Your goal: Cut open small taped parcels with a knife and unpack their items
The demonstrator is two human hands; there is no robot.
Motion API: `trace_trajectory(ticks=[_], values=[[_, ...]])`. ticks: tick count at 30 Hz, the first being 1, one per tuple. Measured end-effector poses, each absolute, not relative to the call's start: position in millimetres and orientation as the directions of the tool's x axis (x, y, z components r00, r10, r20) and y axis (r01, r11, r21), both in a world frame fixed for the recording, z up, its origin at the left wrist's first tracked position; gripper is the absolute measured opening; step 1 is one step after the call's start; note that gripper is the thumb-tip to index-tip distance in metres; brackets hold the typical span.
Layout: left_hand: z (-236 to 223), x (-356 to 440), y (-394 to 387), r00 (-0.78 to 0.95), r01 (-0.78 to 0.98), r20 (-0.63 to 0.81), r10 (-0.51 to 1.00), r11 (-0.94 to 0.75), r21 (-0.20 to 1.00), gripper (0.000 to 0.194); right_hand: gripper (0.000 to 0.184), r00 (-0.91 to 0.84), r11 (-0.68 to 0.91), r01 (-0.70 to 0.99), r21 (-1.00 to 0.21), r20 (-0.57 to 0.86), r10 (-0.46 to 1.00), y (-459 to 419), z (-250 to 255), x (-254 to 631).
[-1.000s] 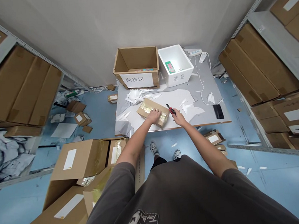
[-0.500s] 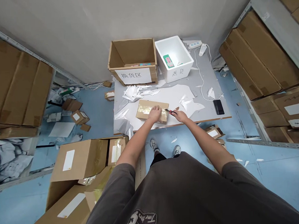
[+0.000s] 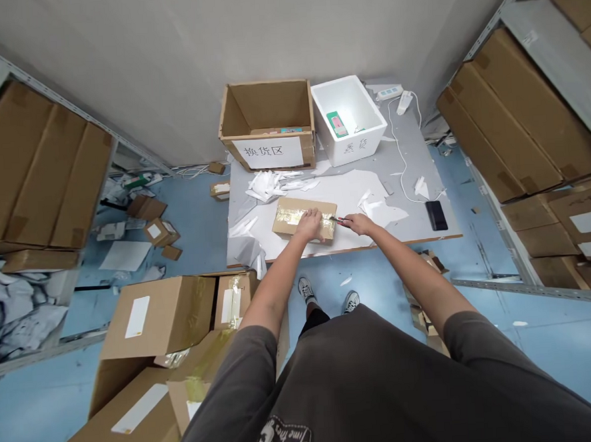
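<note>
A small taped cardboard parcel (image 3: 295, 214) lies on the grey table (image 3: 406, 161) near its front edge. My left hand (image 3: 310, 225) rests on top of the parcel's right half, fingers curled down and pressing it. My right hand (image 3: 360, 224) is closed around a red and black box cutter (image 3: 341, 220), whose tip touches the parcel's right end.
An open cardboard box (image 3: 268, 126) with a white label and a white foam bin (image 3: 348, 120) stand at the table's back. Torn white paper scraps (image 3: 273, 182), a black phone (image 3: 436, 215) and a charger cable lie on the table. Cardboard cartons (image 3: 156, 316) crowd the floor at left; shelves of cartons flank both sides.
The parcel has been turned from a slanted position to lie square with the table edge. My right hand brought the cutter from apart to the parcel's right end.
</note>
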State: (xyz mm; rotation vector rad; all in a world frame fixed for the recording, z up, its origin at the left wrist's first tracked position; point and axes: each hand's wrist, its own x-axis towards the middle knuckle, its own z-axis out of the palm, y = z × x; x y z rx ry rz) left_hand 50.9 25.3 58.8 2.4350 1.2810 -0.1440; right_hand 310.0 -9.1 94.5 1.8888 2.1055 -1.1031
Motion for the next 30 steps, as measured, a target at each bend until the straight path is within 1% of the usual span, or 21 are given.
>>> trace_trajectory(ticks=[4,9,12,16,19,22,26,28,30], values=[[55,49,25,0.581,0.801,-0.243,0.777,-0.493,0.338,0.105,0.032,-0.23,-0.154,0.826,-0.542,-0.574,0.786,-12,90,313],[53,47,23,0.577,0.807,-0.278,0.768,-0.481,0.344,0.114,0.032,-0.252,-0.187,0.76,-0.622,-0.548,0.798,-20,84,312],[56,48,23,0.579,0.809,-0.286,0.763,-0.494,0.318,0.116,0.035,-0.231,-0.237,0.731,-0.64,-0.559,0.797,-23,81,309],[62,50,25,0.573,0.818,-0.308,0.759,-0.509,0.269,0.109,0.034,-0.221,-0.321,0.669,-0.671,-0.591,0.776,-25,79,308],[65,52,26,0.564,0.825,-0.325,0.759,-0.505,0.253,0.103,0.034,-0.222,-0.363,0.635,-0.682,-0.611,0.76,-26,80,308],[66,51,27,0.562,0.826,-0.33,0.758,-0.5,0.259,0.101,0.034,-0.208,-0.397,0.618,-0.679,-0.627,0.75,-26,81,306],[64,49,25,0.566,0.822,-0.324,0.758,-0.49,0.289,0.108,0.036,-0.213,-0.45,0.566,-0.69,-0.651,0.729,-29,81,303],[64,48,24,0.56,0.826,-0.33,0.76,-0.485,0.285,0.109,0.037,-0.206,-0.449,0.571,-0.688,-0.649,0.732,-30,81,302],[64,49,24,0.559,0.828,-0.334,0.759,-0.485,0.283,0.11,0.035,-0.201,-0.385,0.633,-0.672,-0.622,0.757,-31,82,303]])
